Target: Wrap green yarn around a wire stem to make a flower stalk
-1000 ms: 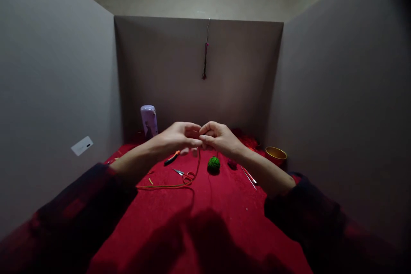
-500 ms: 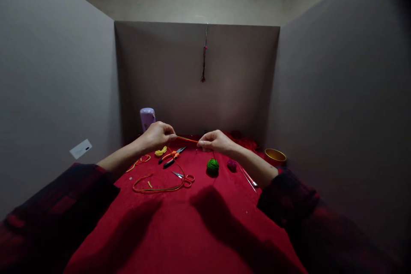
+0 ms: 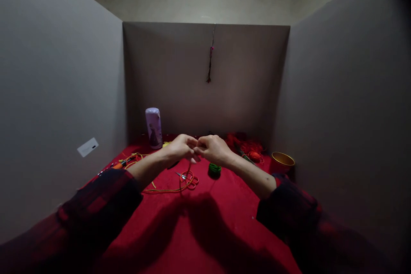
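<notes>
My left hand point(image 3: 180, 147) and my right hand point(image 3: 211, 148) meet fingertip to fingertip above the red cloth point(image 3: 205, 222), both pinched on an orange-red cord point(image 3: 189, 168). The cord drops from the fingers to a loose loop on the cloth. Small scissors with red handles point(image 3: 188, 176) lie just under my left hand. A green ball of yarn point(image 3: 214, 169) sits below my right wrist, partly hidden by it.
A lilac bottle point(image 3: 153, 128) stands at the back left. Yellow cord and an orange-handled tool point(image 3: 126, 163) lie at the left edge. Red threads point(image 3: 245, 143) are heaped at the back right beside a gold bowl point(image 3: 282, 159). A dark tassel point(image 3: 209, 62) hangs on the back wall.
Half a second ago my hands were apart with the cord stretched between them. They have come back together at the middle. The view has shifted slightly.
</notes>
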### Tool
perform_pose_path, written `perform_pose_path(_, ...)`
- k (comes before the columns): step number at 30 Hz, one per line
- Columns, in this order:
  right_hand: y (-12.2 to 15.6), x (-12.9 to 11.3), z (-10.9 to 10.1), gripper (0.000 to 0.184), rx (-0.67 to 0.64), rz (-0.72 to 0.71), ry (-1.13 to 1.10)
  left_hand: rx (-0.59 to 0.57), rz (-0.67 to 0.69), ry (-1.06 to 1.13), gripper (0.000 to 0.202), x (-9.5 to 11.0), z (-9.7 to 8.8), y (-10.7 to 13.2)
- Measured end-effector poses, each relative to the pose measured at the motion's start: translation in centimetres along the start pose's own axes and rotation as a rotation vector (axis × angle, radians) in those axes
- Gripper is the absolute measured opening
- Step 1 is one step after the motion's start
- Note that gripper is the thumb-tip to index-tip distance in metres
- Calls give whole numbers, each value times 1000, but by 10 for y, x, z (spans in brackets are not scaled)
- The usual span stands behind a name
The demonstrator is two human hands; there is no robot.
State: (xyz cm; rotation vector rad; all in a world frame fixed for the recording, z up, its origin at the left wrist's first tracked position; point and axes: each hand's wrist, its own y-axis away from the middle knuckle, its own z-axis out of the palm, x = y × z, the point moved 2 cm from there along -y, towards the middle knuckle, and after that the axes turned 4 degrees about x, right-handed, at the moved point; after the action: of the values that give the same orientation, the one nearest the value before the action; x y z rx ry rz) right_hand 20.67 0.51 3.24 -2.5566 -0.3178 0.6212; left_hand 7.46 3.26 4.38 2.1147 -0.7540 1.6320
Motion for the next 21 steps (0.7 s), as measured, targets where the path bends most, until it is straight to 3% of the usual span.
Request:
perform_pose_path(4,-2,6,2,13,-26,61,-106,154,25,-171,12,-20,0,-9)
perform_pose_path(7,-1,13,1,10,-70,71,-202,202,38,-317,12,-30,-5,-11)
perform_pose_path(14,2,29,9,11,-6,23,-356,156,1,-520,16,-41,-12,-10)
perform_pose_path(17,2,30,11,12,18,11,-382,146,-37,-464,13,-39,-14,-8)
perform_pose_path(21,4,29,11,12,17,29,-404,186,-83,-213,14,-27,-21,-2)
